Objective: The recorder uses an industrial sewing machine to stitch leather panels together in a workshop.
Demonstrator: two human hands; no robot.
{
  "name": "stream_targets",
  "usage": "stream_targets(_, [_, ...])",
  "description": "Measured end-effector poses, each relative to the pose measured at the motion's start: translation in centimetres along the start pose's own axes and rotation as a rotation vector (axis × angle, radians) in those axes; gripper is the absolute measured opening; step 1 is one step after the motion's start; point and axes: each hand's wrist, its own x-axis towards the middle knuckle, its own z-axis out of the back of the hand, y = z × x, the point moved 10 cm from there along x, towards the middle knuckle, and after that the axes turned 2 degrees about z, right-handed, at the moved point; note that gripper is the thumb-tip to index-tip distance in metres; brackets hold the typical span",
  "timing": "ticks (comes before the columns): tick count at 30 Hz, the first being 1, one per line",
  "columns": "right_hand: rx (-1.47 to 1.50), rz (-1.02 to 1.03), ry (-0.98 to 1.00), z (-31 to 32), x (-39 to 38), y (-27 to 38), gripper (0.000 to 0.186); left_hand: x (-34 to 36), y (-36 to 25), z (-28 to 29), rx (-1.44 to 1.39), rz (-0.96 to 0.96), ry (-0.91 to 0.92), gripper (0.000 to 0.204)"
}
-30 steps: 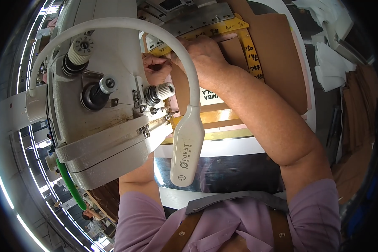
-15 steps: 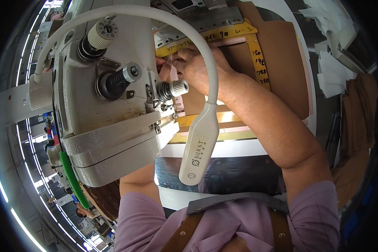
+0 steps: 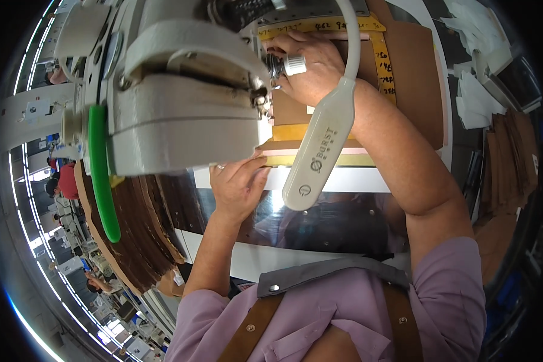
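My left hand (image 3: 238,187) is at the near edge of the yellow frame, just below the sewing machine head (image 3: 181,114). Its fingers reach out toward the frame's corner, thumb apart, with a ring on one finger. Farther off, my right hand (image 3: 312,71) rests over the brown sheet (image 3: 292,111) inside the yellow frame (image 3: 385,66), which bears handwritten marks. Its fingers look spread and nothing shows in them, though a white-capped tension knob (image 3: 294,64) covers part of the hand. A pale pink strip (image 3: 292,152) runs along the near side of the frame.
A white gooseneck lamp (image 3: 320,145) hangs in front of my right forearm. A green bar (image 3: 102,175) is fixed on the machine's left. Stacked dark brown pieces (image 3: 133,223) lie at left; brown sheets (image 3: 513,157) and crumpled white material (image 3: 479,99) are at right.
My left hand has come from behind the machine head to the frame's near edge. My right hand's fingers have spread from a bunched position by the pale strip. The view has shifted.
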Motion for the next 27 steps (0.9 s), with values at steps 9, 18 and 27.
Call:
stream_targets(9, [-0.167,-0.094,0.498,-2.4,-0.9,-0.2,0.062,2.2,-1.6,-2.4,0.143,0.104,0.083,0.077])
stream_targets(18, [-0.214,-0.018,0.470,-1.4,-0.7,0.7,0.052,2.2,-0.6,-3.1,0.094,0.222,0.173,0.076])
stream_targets(27, [-0.319,-0.018,0.669,-3.3,-1.9,-0.2,0.096,3.4,-1.0,-3.0,0.101,0.169,0.101,0.069])
